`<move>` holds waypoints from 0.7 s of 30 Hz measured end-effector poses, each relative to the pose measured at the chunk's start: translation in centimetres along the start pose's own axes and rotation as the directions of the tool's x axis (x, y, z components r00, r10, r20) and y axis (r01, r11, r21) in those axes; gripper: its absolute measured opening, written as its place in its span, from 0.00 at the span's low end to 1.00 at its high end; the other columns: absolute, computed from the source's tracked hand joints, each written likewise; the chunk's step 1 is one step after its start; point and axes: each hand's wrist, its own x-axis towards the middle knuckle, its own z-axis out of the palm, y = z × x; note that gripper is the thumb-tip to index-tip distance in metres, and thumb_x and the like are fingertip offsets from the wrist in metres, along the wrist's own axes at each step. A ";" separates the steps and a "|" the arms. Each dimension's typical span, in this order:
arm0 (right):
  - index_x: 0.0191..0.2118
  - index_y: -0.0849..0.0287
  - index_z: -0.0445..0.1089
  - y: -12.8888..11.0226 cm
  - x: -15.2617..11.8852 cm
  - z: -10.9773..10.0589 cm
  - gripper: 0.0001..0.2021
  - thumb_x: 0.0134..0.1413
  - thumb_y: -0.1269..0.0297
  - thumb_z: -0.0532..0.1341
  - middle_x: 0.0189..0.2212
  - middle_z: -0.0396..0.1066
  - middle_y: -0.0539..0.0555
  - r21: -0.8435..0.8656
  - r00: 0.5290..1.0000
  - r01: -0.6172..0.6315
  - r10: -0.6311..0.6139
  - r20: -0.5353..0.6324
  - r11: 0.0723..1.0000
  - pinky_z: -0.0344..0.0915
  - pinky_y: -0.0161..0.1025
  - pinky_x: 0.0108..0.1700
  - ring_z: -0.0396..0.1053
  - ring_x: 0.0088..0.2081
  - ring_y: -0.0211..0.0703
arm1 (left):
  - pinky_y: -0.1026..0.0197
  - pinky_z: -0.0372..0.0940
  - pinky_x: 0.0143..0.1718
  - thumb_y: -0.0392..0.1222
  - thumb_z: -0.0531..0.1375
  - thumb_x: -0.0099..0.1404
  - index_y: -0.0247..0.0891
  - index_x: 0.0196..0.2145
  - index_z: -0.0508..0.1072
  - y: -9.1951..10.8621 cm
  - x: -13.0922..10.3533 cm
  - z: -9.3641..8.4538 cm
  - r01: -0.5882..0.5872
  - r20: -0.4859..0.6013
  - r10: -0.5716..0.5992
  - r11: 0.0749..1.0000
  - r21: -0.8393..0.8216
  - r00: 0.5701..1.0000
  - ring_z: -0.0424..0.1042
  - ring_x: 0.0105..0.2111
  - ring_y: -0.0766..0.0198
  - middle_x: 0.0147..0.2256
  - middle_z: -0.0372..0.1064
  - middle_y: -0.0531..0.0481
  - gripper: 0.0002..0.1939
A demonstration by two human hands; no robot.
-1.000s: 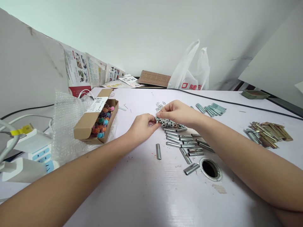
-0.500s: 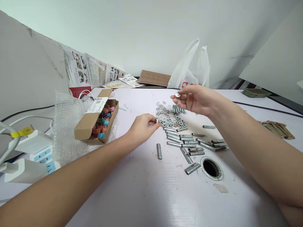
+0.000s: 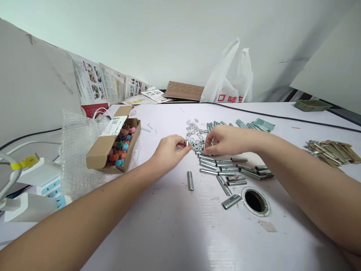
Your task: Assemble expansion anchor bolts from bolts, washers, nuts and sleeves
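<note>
My left hand [image 3: 172,150] is closed in a pinch around a small silver metal cylinder [image 3: 186,143], whose short end shows at the fingertips; the rest is hidden. Just right of it, my right hand [image 3: 222,140] reaches down at the edge of the pile of metal nuts [image 3: 199,146], fingers bent together. A shiny washer [image 3: 213,142] shows between its fingers, partly covered. Loose washers [image 3: 193,128] spread behind the nuts. Several metal sleeves [image 3: 208,172] lie in front, and one sleeve [image 3: 190,181] stands apart nearer me.
Threaded-looking rods [image 3: 263,125] lie behind my right forearm. Yellowish bolts [image 3: 334,152] are heaped at right. A round hole [image 3: 255,200] opens in the table. At left are a carton [image 3: 104,150] of coloured plugs, bubble wrap [image 3: 76,150] and a power strip [image 3: 39,192]. A plastic bag [image 3: 225,82] stands behind.
My right hand has come down from above the table to the nuts, the washer now tucked between its fingers. My left hand keeps its pinch in nearly the same place. The view shifts slightly.
</note>
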 end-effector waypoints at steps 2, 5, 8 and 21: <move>0.32 0.56 0.76 -0.4 0.1 0.8 0.11 0.47 0.55 0.65 0.26 0.72 0.55 -0.127 0.998 -0.012 0.005 -0.056 0.992 0.55 0.40 0.24 0.65 0.24 0.43 | 0.61 0.62 0.34 0.46 0.61 0.61 0.38 0.31 0.78 0.0 0.0 0.0 -0.016 -0.005 0.016 1.000 0.008 1.000 0.70 0.31 0.63 0.31 0.75 0.51 0.10; 0.31 0.56 0.77 -0.2 0.3 1.3 0.08 0.47 0.58 0.65 0.25 0.73 0.55 -0.156 0.998 -0.016 0.006 -0.064 0.988 0.56 0.41 0.25 0.67 0.24 0.45 | 0.61 0.62 0.34 0.46 0.62 0.61 0.38 0.30 0.77 0.0 0.0 0.0 -0.022 -0.005 0.022 1.000 0.018 1.000 0.69 0.31 0.64 0.30 0.74 0.51 0.09; 0.28 0.56 0.76 0.2 0.4 1.2 0.06 0.47 0.60 0.65 0.25 0.73 0.55 -0.149 0.998 -0.020 0.012 -0.055 0.989 0.57 0.41 0.25 0.67 0.25 0.44 | 0.62 0.62 0.34 0.46 0.62 0.61 0.38 0.29 0.77 0.1 0.0 0.0 -0.005 -0.009 0.005 0.999 0.034 1.000 0.68 0.29 0.65 0.29 0.73 0.51 0.09; 0.38 0.52 0.78 0.2 0.4 1.4 0.13 0.46 0.69 0.61 0.22 0.70 0.49 -0.161 0.990 0.142 -0.138 0.040 0.977 0.55 0.38 0.25 0.63 0.22 0.38 | 0.62 0.61 0.35 0.44 0.62 0.61 0.38 0.30 0.77 0.0 0.1 0.1 -0.019 0.007 0.018 1.000 0.016 1.000 0.68 0.31 0.65 0.30 0.73 0.52 0.08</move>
